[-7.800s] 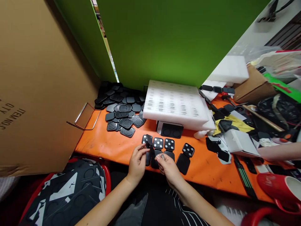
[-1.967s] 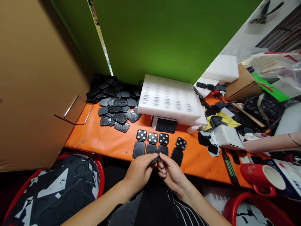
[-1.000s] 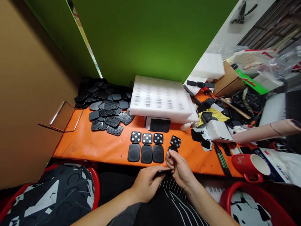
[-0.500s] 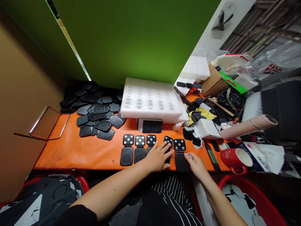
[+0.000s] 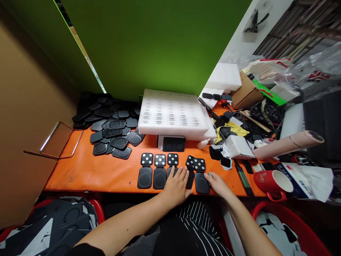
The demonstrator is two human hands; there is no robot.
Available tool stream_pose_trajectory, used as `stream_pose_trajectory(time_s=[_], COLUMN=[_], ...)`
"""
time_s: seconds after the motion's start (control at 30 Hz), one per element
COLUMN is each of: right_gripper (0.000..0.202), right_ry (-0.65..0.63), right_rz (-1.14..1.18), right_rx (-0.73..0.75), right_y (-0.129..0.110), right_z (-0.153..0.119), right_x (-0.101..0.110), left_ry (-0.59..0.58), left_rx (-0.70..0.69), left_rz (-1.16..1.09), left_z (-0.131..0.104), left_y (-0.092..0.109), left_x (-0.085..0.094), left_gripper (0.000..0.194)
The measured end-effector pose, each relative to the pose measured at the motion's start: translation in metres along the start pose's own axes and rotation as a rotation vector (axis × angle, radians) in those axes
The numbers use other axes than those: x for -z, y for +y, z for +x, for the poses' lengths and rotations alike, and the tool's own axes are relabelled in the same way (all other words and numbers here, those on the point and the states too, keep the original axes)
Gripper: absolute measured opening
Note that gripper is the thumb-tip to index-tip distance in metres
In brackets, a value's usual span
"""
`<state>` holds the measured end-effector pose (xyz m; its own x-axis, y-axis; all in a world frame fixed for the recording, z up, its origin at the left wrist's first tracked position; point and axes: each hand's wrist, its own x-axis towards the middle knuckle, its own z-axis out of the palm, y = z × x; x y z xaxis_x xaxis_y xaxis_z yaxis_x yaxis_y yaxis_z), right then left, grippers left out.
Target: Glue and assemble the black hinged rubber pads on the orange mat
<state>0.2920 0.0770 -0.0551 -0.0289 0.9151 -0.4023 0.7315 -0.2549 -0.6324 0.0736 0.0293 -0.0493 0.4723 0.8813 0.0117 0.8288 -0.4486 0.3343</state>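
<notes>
Five hinged black pieces, each with a white-dotted square above a dark pad, lie along the front of the orange bench. My left hand (image 5: 177,185) lies flat with spread fingers, over the third piece (image 5: 173,159) and beside the fourth (image 5: 190,163). At the right end, my right hand (image 5: 216,183) pinches the side edge of the fifth piece (image 5: 202,182), whose top overlaps the fourth. The two leftmost pieces, the first (image 5: 145,177) and second (image 5: 160,178), are untouched.
Behind the row stands a white foam block (image 5: 173,113). Black pads are piled (image 5: 114,133) at the left. To the right are a small white bottle (image 5: 203,143), a red mug (image 5: 273,181) and a pink cylinder (image 5: 289,144). Red tubs (image 5: 99,211) stand below the bench edge.
The rightmost piece has shifted left against its neighbour, with my right hand at its edge. My left hand has moved left, off the fourth piece and onto the third.
</notes>
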Motion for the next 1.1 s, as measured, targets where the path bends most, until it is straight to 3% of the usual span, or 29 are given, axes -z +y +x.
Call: stream_pose_trajectory(time_s=[0.1,0.2,0.37,0.5,0.73,0.9,1.1], right_gripper=[0.035,0.035,0.04,0.042,0.034,0.03,0.023], right_ry=[-0.009,-0.018,0.037,-0.001,-0.022,0.035,0.08], right_rz=[-0.026,0.012,0.091,0.12,-0.098,-0.301,-0.453], right_rx=[0.023,0.051,0.035,0.013,0.079,0.078,0.012], right_y=[-0.005,-0.007,0.005,0.014,-0.006,-0.022,-0.022], right_z=[0.002,0.003,-0.001,-0.006,0.007,0.009,0.006], right_x=[-0.001,0.0,0.019,0.033,0.011,0.004,0.003], left_ry=[0.021,-0.067,-0.115,-0.11,-0.07,-0.019,0.026], left_rx=[-0.125,-0.19,-0.093,-0.031,0.032,-0.006,-0.008], left_rz=[-0.008,0.004,0.052,0.048,0.033,0.036,0.046], left_z=[0.01,0.021,0.026,0.024,0.015,0.01,0.012], left_y=[-0.01,-0.015,-0.006,0.001,-0.008,-0.014,-0.017], left_x=[0.006,0.008,0.002,0.001,0.005,-0.006,-0.019], left_gripper=[0.066,0.075,0.081,0.079,0.077,0.081,0.082])
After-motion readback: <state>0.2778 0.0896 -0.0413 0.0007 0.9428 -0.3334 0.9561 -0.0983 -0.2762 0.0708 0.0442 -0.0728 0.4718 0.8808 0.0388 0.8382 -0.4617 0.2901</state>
